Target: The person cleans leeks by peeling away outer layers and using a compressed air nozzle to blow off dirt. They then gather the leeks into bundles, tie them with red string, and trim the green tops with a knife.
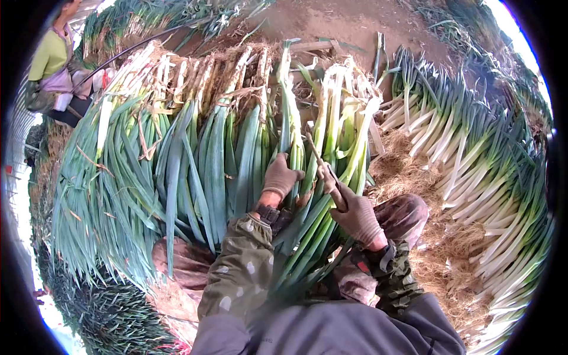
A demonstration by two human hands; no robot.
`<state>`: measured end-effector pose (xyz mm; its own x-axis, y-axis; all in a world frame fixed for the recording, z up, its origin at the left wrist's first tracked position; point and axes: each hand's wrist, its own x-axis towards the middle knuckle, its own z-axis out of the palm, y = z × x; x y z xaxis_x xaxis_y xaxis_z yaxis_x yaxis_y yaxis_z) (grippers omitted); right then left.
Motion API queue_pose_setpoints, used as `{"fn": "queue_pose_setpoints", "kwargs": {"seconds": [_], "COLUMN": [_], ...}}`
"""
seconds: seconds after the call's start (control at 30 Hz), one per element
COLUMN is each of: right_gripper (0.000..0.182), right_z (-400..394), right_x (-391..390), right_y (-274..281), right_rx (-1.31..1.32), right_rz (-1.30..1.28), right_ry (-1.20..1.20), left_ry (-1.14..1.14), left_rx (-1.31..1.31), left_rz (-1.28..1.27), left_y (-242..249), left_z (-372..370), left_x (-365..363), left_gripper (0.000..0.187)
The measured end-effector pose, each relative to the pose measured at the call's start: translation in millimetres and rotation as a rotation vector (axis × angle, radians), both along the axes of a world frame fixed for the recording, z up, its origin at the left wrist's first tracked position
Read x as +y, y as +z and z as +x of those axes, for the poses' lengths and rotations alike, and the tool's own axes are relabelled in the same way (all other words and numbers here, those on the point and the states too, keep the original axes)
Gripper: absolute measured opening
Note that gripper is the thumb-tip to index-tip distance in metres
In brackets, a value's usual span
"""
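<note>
My left hand, in a brownish knit glove, is closed around the green part of a leek near the middle of the pile. My right hand, gloved the same way, grips the handle of a narrow, worn-looking knife. Its blade points up and away from me, in front of several pale leek stalks. Green leaves of these leeks run down toward my lap between my forearms. The fingertips of my left hand are partly hidden.
Untrimmed leeks with dry brown ends lie in a wide row to the left. Leeks with white stalks are lined up on the right, beside heaps of root trimmings. Another person sits at upper left; bare soil shows ahead.
</note>
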<state>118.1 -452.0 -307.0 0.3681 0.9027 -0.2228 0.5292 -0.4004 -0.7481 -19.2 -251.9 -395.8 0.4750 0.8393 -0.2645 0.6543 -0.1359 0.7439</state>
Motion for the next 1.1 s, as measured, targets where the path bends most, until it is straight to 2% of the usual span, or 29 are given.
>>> {"fn": "queue_pose_setpoints", "kwargs": {"seconds": [0.07,0.13,0.17,0.3,0.4,0.5,0.63,0.73,0.77,0.97,1.1], "right_gripper": [0.057,0.057,0.053,0.041,0.034,0.028,0.025,0.028,0.029,0.035,0.031], "right_z": [-7.9,-15.5,-17.2,-16.6,-9.7,-1.5,5.9,18.4,21.9,39.7,45.5], "right_x": [-8.8,-13.3,-14.4,-2.0,18.8,46.5,80.7,106.2,113.4,156.2,186.8], "right_y": [-10.2,-4.1,-4.9,-10.5,-13.5,-30.9,-41.4,-47.1,-49.6,-51.8,-37.4], "right_rx": [-0.039,-0.042,-0.041,-0.105,-0.170,-0.219,-0.288,-0.288,-0.299,-0.298,-0.336], "right_rz": [-0.036,-0.051,-0.034,-0.021,0.009,0.016,0.049,-0.031,-0.030,-0.033,-0.106], "right_ry": [0.080,0.094,0.082,0.075,0.089,0.088,0.040,0.062,0.062,0.083,0.087], "left_ry": [-0.007,0.036,0.040,0.044,-0.005,-0.007,0.036,-0.002,0.000,0.009,0.005], "left_rx": [-0.132,-0.167,-0.199,-0.249,-0.225,-0.295,-0.461,-0.476,-0.388,-0.463,-0.531], "left_rz": [-0.108,0.021,0.018,-0.120,-0.098,-0.207,-0.348,-0.343,-0.353,-0.435,-0.479], "left_y": [-2.0,-2.0,-21.0,1.5,5.8,2.0,2.0,15.5,22.0,14.2,11.6], "left_z": [-6.1,-4.4,-6.4,-10.1,-10.5,-13.4,-18.2,-20.7,-21.6,-24.2,-24.4], "left_x": [4.5,1.9,7.9,6.7,7.4,9.8,8.1,7.0,6.5,7.8,7.4], "left_gripper": [0.072,0.078,0.080,0.075,0.069,0.056,0.057,0.059,0.058,0.058,0.060]}}
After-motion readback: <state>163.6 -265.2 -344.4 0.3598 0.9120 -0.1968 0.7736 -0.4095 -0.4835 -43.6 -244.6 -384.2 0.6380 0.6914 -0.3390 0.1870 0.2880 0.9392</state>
